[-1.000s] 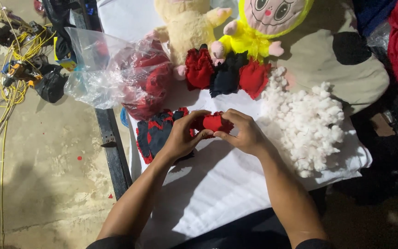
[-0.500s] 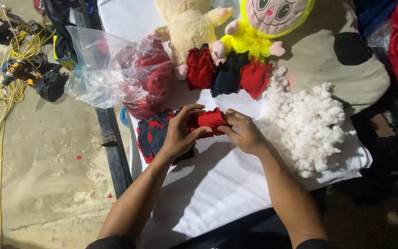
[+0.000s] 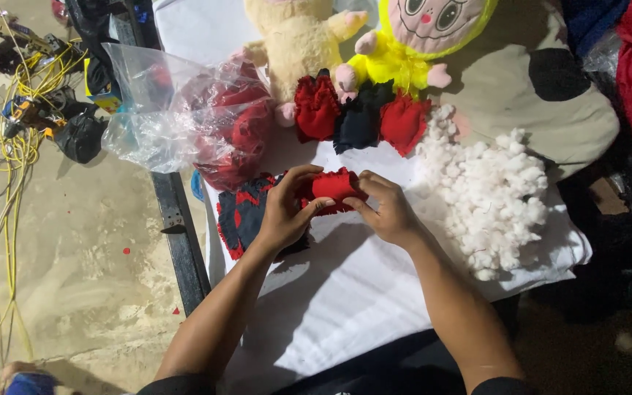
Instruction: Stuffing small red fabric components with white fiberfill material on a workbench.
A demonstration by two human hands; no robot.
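So both hands are on a small red fabric pouch (image 3: 334, 187) with frayed edges, held just above the white cloth (image 3: 345, 292) that covers the table. The left hand (image 3: 287, 212) is pinching the pouch's left side, fingers curled over the top and thumb underneath, and the right hand (image 3: 385, 212) is pinching the right end between thumb and fingertips, so it's grasped from both sides. Everything else sits around that pouch: right under the left hand, touching the cloth, is a flat stack of dark blue and red fabric pieces (image 3: 243, 216). Further up from the pouch there's a row of three stuffed pouches, red, black, red (image 3: 360, 117), and behind those a beige plush toy (image 3: 301, 40) and a yellow-hooded plush doll (image 3: 433, 29). To the right of the pouch is a big heap of white stuffing (image 3: 488, 194). Up and to the left of it is a clear plastic bag (image 3: 184, 110) with more red fabric inside.
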